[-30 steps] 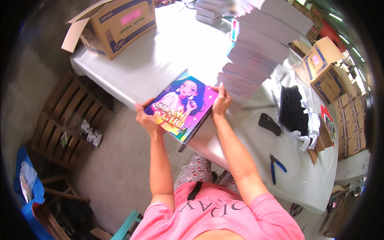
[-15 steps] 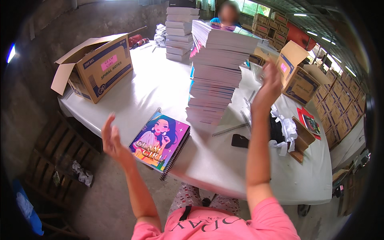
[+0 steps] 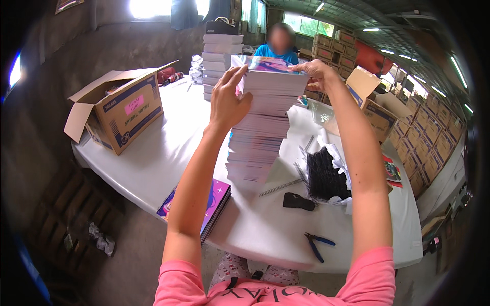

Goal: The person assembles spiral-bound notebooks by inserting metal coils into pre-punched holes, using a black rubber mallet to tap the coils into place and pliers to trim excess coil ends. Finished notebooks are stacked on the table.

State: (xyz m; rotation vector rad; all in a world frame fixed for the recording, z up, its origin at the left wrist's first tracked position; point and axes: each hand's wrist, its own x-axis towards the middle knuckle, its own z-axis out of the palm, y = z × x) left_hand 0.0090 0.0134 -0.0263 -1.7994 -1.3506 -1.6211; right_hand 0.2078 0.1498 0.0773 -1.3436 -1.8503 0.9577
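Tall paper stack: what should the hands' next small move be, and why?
Probably a light two-handed pinch to lift a little off the tall paper stack: the left hand and right hand are at opposite sides of its top, and neither appears to hold anything else.

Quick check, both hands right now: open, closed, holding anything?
Left hand: open, at the upper left of the tall paper stack.
Right hand: at its top right; grip cannot be told.

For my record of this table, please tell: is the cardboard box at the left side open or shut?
Open. The cardboard box has its flaps spread outward, not closed over the top.
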